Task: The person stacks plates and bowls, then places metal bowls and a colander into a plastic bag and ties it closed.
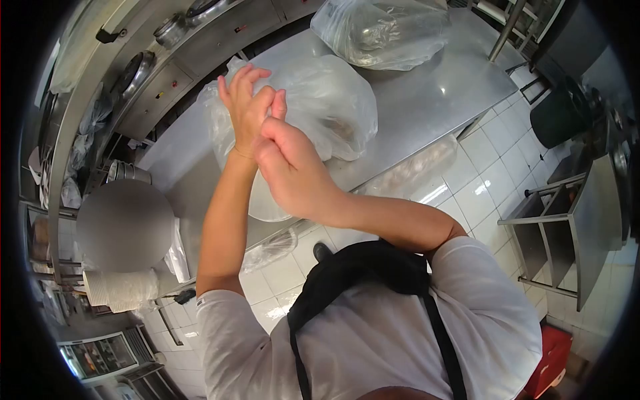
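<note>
Over the metal table, my left hand (250,110) and my right hand (293,167) meet. A large clear plastic bag (333,100) lies beneath them, whitish and puffed up, its contents hard to make out. Thumb and index finger of my left hand are pinched at a bit of pale film, the other fingers stretched out. My right hand is curled into a fist against them; the part of the bag it grips is mostly hidden. Below my hands, something round and white (270,205) shows at the table's near edge.
A second filled clear bag (383,33) stands farther back on the metal table (433,87). Pots (172,30) line a counter at upper left. Stacked white containers (120,290) are at left, below a blurred grey patch. A metal shelf unit (573,227) and dark bin (560,113) stand right.
</note>
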The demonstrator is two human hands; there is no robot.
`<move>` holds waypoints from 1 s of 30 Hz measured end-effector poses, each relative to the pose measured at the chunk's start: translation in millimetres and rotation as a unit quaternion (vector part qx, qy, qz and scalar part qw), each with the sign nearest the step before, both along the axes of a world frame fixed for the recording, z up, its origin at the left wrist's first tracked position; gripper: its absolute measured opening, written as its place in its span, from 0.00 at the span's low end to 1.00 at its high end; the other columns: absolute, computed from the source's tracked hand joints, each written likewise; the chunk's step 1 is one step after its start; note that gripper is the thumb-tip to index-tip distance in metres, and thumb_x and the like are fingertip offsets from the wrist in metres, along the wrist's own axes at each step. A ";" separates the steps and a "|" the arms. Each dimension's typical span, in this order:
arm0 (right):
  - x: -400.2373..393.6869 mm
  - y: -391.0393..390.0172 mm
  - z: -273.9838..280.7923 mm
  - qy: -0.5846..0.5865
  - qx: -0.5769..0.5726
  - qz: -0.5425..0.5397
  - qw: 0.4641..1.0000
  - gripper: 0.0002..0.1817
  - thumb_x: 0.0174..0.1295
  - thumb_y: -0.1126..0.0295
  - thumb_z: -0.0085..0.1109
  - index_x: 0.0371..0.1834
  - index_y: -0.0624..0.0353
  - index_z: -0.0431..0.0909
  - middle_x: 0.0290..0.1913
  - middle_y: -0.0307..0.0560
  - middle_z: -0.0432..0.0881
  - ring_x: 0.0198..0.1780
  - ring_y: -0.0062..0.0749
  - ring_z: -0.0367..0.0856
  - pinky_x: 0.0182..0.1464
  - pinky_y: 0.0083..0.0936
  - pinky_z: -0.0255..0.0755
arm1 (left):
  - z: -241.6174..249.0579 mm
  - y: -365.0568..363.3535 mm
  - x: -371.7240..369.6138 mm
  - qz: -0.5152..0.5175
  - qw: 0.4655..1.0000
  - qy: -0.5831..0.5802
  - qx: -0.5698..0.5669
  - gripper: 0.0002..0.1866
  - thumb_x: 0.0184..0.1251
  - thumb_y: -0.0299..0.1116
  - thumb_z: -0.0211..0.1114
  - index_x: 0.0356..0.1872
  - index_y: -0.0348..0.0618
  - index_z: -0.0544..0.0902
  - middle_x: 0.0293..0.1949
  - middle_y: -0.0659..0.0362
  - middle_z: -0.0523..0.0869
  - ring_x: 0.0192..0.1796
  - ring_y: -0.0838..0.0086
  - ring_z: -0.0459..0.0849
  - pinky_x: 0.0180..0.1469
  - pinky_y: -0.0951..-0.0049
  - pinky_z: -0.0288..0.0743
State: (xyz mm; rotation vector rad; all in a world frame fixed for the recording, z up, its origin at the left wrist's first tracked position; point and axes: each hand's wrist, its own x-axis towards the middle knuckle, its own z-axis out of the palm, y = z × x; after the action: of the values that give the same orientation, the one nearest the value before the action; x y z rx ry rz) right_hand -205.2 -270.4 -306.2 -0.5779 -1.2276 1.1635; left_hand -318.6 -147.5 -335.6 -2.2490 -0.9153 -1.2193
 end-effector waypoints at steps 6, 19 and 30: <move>72.6 6.2 -26.7 -0.096 0.091 -0.046 0.990 0.09 0.65 0.73 0.53 0.46 0.62 0.73 0.53 0.56 0.74 0.28 0.26 0.79 0.33 0.25 0.73 | 31.8 -46.2 -21.9 0.002 1.000 0.028 -0.008 0.29 0.51 0.60 0.70 0.45 0.47 0.77 0.65 0.47 0.68 0.70 0.43 0.59 0.68 0.34 0.41; 271.1 -12.8 -177.7 0.024 -0.108 -0.147 0.983 0.36 0.66 0.31 0.38 0.40 0.58 0.71 0.37 0.45 0.74 0.31 0.25 0.69 0.36 0.21 0.64 | -226.8 -280.2 -96.7 0.378 0.640 -0.626 -0.236 0.32 0.69 0.42 0.63 0.65 0.34 0.60 0.57 0.49 0.68 0.57 0.64 0.71 0.60 0.63 0.67; 168.3 12.7 -122.9 -0.164 0.045 0.339 0.925 0.50 0.53 0.18 0.35 0.28 0.65 0.76 0.31 0.48 0.78 0.37 0.33 0.76 0.40 0.26 0.68 | -260.5 -424.9 -160.4 0.567 0.611 -0.278 -0.477 0.29 0.53 0.42 0.73 0.54 0.39 0.77 0.49 0.42 0.82 0.53 0.50 0.80 0.55 0.56 0.75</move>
State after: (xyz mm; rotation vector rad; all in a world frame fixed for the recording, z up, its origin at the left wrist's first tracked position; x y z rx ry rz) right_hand -37.0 -257.7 -429.1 -0.2783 -1.8472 1.6106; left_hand -479.0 -572.4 -596.1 -0.9604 -3.1182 -0.7277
